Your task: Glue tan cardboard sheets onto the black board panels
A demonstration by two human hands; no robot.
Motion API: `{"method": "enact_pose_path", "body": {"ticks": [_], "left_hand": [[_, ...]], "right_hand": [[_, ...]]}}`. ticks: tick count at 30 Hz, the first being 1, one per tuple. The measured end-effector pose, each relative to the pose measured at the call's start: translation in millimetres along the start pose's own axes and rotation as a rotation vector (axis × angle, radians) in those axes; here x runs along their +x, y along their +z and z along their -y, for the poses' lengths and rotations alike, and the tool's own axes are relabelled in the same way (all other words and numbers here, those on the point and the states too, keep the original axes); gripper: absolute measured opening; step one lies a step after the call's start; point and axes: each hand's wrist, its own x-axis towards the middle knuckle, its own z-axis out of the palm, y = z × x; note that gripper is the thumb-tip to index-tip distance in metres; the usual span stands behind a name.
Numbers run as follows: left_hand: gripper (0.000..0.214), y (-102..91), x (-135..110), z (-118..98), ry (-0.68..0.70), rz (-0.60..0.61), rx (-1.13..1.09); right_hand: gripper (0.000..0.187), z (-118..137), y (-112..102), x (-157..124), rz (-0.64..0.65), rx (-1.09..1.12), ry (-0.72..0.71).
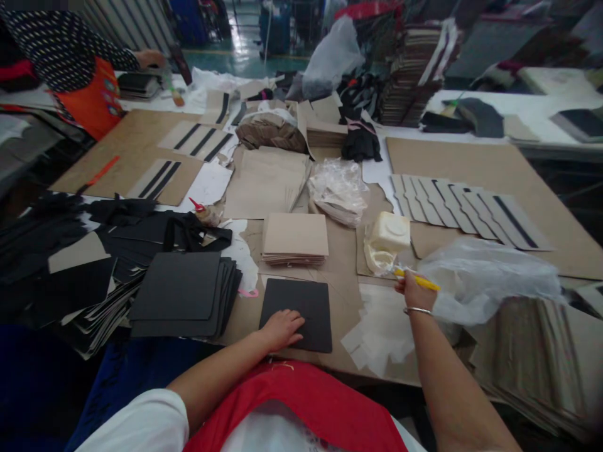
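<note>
My left hand point(283, 329) lies flat on a black rectangular panel point(308, 301) at the table's front edge, fingers stretched out. In my right hand point(414, 292) is a yellow-handled brush point(426, 282), its tip at the mouth of a cut-open pale plastic container point(393, 232). The brush's tip is hard to make out against the whitish, glue-like stuff there. Just beyond the black panel sits a stack of beige boards point(295, 235). Left of the panel stands a stack of black panels point(176, 289).
Grey strips point(452, 204) overlap on a brown board at the right. A clear plastic bag point(494, 276) lies near my right wrist, above piled sheets point(537, 351). Black scraps point(127, 235) heap at the left. A co-worker's hand point(151, 59) is at the far left.
</note>
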Motion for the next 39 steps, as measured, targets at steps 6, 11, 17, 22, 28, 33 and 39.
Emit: {"method": "enact_pose_path", "body": {"ticks": [6, 11, 17, 22, 28, 33, 39], "left_hand": [[0.046, -57.3, 59.3, 46.2, -0.071, -0.407, 0.093], [0.064, -71.3, 103.2, 68.2, -0.197, -0.32, 0.149], [0.067, -57.6, 109.9, 77.7, -0.178, -0.27, 0.129], [0.068, -54.2, 113.0, 78.6, -0.192, -0.293, 0.119], [0.071, -53.7, 114.0, 77.1, -0.18, -0.326, 0.148], [0.061, -64.3, 112.0, 75.3, -0.191, -0.298, 0.127], [0.039, -89.5, 123.0, 77.5, -0.205, -0.322, 0.168]], "right_hand": [[0.021, 42.4, 27.4, -20.5, -0.021, 0.277, 0.037], [0.042, 125.7, 128.0, -68.7, 0.55, 0.431, -0.105], [0.022, 169.5, 210.2, -107.2, 0.872, 0.048, -0.295], [0.02, 176.5, 236.3, -97.4, 0.928, -0.046, -0.335], [0.025, 188.1, 270.1, -59.4, 0.719, 0.042, -0.271], [0.025, 170.7, 241.7, -10.3, 0.561, 0.016, -0.204], [0.027, 145.2, 185.7, 18.2, 0.358, 0.011, -0.198]]}}
